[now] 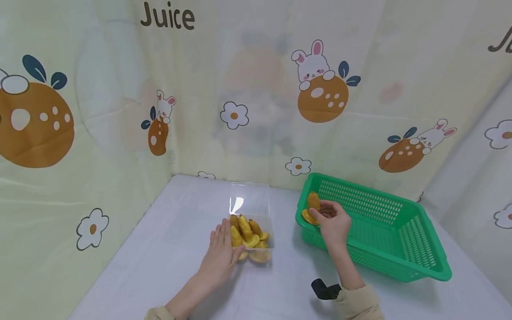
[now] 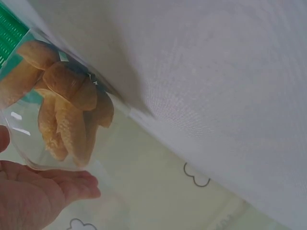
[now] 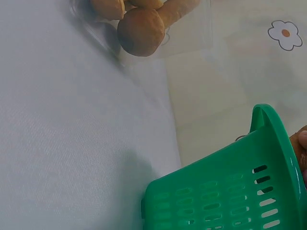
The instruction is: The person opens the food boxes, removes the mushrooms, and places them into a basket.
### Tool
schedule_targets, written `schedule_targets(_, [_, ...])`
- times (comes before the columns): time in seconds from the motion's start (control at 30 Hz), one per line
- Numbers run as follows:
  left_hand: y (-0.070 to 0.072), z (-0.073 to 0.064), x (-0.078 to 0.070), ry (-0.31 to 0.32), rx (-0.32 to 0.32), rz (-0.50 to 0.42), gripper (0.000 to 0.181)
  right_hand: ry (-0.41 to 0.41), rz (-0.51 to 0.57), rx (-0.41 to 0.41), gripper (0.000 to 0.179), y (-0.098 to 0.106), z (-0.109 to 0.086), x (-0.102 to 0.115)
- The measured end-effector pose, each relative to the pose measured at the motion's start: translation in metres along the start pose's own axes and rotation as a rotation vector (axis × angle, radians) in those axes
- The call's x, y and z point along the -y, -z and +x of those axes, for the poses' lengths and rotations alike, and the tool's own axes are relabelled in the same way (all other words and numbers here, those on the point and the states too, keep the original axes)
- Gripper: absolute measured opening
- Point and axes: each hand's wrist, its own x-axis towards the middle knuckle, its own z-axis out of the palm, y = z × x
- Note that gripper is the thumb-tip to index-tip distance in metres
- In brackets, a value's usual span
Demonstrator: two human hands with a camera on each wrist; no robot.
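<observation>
A clear plastic box point(image 1: 273, 233) with its lid raised holds several yellow-brown mushrooms point(image 1: 246, 227), which also show through its wall in the left wrist view. My left hand point(image 1: 218, 258) lies along the box's left side with straight fingers, the thumb reaching to the front corner. At the left end of the green basket point(image 1: 376, 193), my right hand point(image 1: 334, 222) pinches a mushroom point(image 1: 314, 201) between thumb and fingers, its cap downward. In the right wrist view only a bit of that hand point(image 3: 303, 139) shows past the basket's rim.
The white table point(image 1: 172, 249) carries the box at the middle and the basket at the right. Behind stands a printed curtain point(image 1: 264, 89). A black strap piece point(image 1: 325, 290) sticks out by the right sleeve. The box's transparent lid point(image 1: 250, 199) stands up at the back.
</observation>
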Motion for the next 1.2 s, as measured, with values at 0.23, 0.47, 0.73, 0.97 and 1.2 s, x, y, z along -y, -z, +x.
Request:
schedule_targets(0.23, [-0.0028,-0.001,0.0021,0.01,0.003,0.003,0.069,-0.042,-0.031,0.038,0.029,0.0025,0.0014,0.0005])
schedule_targets(0.47, [-0.0045,-0.0008,0.0045,0.012,0.002,0.011,0.071,-0.036,0.017,0.046,0.028,0.0028,0.0008,0.0013])
schedule_targets(0.73, [-0.0044,-0.0005,0.0045,0.01,-0.004,0.009,0.071,-0.007,0.11,0.057,0.024,0.0043,-0.0002,0.0027])
schedule_targets(0.97, [-0.0033,0.0,0.004,0.012,-0.003,0.004,0.071,0.004,0.127,0.059,0.024,0.0044,0.0,0.0027])
schedule_targets(1.2, [-0.0037,-0.0003,0.0038,0.01,-0.003,-0.008,0.071,0.002,0.118,0.06,0.021,0.0021,-0.0009,0.0039])
